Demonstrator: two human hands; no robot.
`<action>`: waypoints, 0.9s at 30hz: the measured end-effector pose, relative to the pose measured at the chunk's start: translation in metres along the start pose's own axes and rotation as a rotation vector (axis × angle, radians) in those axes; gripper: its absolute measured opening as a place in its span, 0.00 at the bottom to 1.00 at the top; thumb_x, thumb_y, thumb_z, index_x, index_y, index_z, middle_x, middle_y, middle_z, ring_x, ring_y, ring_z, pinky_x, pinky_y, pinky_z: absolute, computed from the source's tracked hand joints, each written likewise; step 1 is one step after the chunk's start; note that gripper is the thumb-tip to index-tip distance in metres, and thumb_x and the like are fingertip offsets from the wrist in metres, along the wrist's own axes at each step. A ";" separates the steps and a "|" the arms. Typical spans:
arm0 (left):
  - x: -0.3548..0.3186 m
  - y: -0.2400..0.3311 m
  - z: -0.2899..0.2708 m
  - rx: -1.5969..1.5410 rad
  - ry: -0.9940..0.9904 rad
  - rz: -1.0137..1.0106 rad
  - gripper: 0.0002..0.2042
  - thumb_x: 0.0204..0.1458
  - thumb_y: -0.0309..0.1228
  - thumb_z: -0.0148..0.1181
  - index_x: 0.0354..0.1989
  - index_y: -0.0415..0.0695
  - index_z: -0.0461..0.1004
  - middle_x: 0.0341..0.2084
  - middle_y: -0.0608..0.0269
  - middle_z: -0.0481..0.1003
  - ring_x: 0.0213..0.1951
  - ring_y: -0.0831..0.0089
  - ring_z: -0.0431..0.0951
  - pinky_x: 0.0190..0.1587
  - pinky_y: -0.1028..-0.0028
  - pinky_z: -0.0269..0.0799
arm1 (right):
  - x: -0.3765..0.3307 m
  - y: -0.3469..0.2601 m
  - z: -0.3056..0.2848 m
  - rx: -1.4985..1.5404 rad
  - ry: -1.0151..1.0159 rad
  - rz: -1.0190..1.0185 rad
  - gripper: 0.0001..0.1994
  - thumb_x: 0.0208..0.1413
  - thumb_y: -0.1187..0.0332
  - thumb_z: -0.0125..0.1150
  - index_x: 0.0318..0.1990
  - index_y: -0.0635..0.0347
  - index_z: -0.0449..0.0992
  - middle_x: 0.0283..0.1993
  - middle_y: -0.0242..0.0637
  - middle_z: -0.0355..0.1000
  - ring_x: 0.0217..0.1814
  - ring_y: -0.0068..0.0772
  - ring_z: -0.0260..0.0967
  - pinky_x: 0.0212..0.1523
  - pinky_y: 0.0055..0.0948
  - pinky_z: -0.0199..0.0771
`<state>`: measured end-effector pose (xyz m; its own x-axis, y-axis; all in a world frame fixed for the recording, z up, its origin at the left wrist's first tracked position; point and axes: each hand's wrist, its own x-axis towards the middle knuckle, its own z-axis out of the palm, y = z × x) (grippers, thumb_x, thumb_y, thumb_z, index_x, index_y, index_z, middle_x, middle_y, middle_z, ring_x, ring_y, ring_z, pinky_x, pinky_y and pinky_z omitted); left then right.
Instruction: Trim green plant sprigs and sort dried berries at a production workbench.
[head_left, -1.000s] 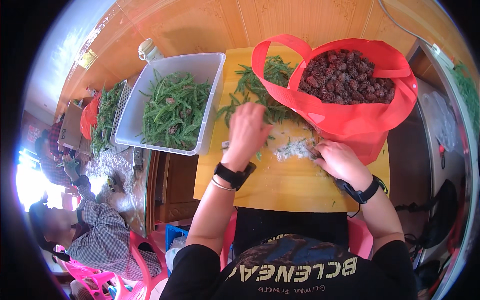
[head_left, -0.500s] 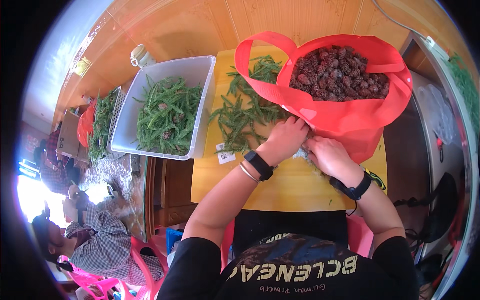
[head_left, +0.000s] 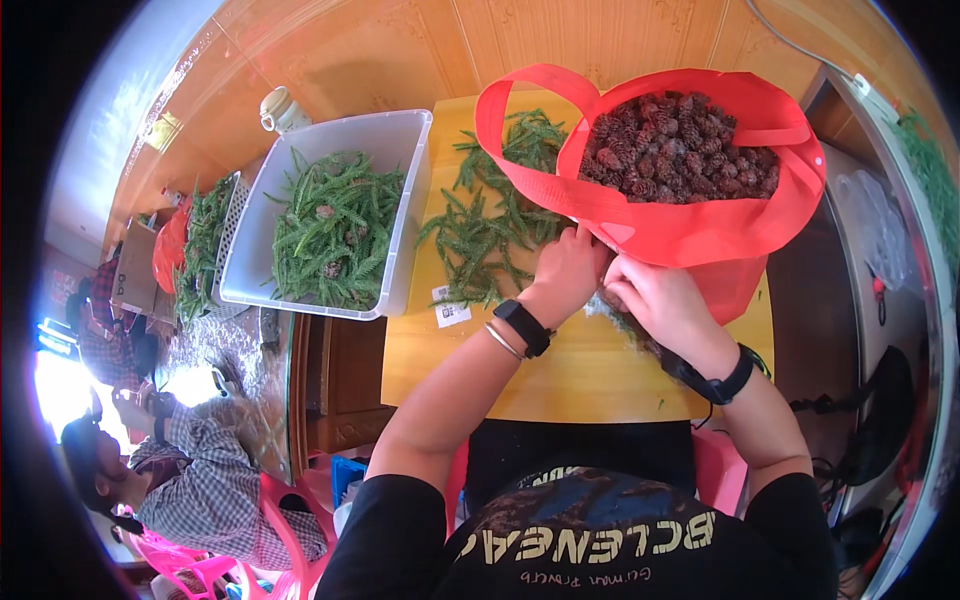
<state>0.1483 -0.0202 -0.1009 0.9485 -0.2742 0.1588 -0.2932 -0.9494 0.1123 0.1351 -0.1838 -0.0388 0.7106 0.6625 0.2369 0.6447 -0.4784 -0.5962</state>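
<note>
Both hands work close together at the front of the red fabric bag [head_left: 715,280]. My left hand [head_left: 570,272] has its fingers curled by the bag's lower left side; whatever they hold is hidden. Beside it, my right hand [head_left: 655,298] is pinched, thumb and fingertips together, on something too small to make out. A whitish and green clump [head_left: 604,306] shows on the table below the right hand. Brown pine cones [head_left: 690,150] fill the bag. Green artificial pine sprigs [head_left: 470,250] lie on the yellow tabletop [head_left: 540,385], left of my hands.
A clear plastic bin [head_left: 395,250] of green sprigs with a few cones stands to the left. Behind it is a pale lidded cup [head_left: 283,110]. A small printed label [head_left: 451,307] lies on the table. At lower left, a person in a checked shirt [head_left: 215,480] sits at another table.
My right hand has lifted slightly up and left, its fingers now drawn into a pinch. The left hand has shifted a little left. The bag's handle has moved slightly right.
</note>
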 end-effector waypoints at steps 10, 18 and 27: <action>0.002 -0.001 -0.004 -0.017 -0.113 -0.057 0.13 0.47 0.32 0.53 0.41 0.41 0.71 0.40 0.54 0.69 0.38 0.60 0.74 0.36 0.64 0.75 | -0.022 -0.034 -0.048 0.396 0.095 0.050 0.06 0.54 0.78 0.54 0.40 0.67 0.70 0.28 0.34 0.73 0.28 0.21 0.71 0.31 0.19 0.70; 0.002 -0.010 -0.004 -0.212 0.013 0.019 0.20 0.45 0.39 0.60 0.45 0.42 0.71 0.42 0.53 0.71 0.41 0.58 0.74 0.40 0.63 0.74 | -0.040 -0.029 -0.064 0.365 0.044 0.056 0.03 0.52 0.78 0.56 0.34 0.66 0.73 0.28 0.35 0.73 0.28 0.23 0.72 0.30 0.20 0.70; 0.007 -0.018 -0.021 -0.350 -0.184 -0.092 0.21 0.44 0.34 0.62 0.48 0.46 0.69 0.41 0.50 0.72 0.46 0.53 0.71 0.46 0.60 0.69 | -0.048 -0.029 -0.071 0.329 0.009 0.063 0.03 0.51 0.79 0.56 0.33 0.67 0.74 0.30 0.36 0.74 0.29 0.23 0.72 0.31 0.19 0.71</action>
<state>0.1581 -0.0020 -0.0812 0.9691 -0.2432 -0.0422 -0.1989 -0.8707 0.4498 0.1020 -0.2422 0.0214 0.7493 0.6320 0.1978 0.4755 -0.3056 -0.8249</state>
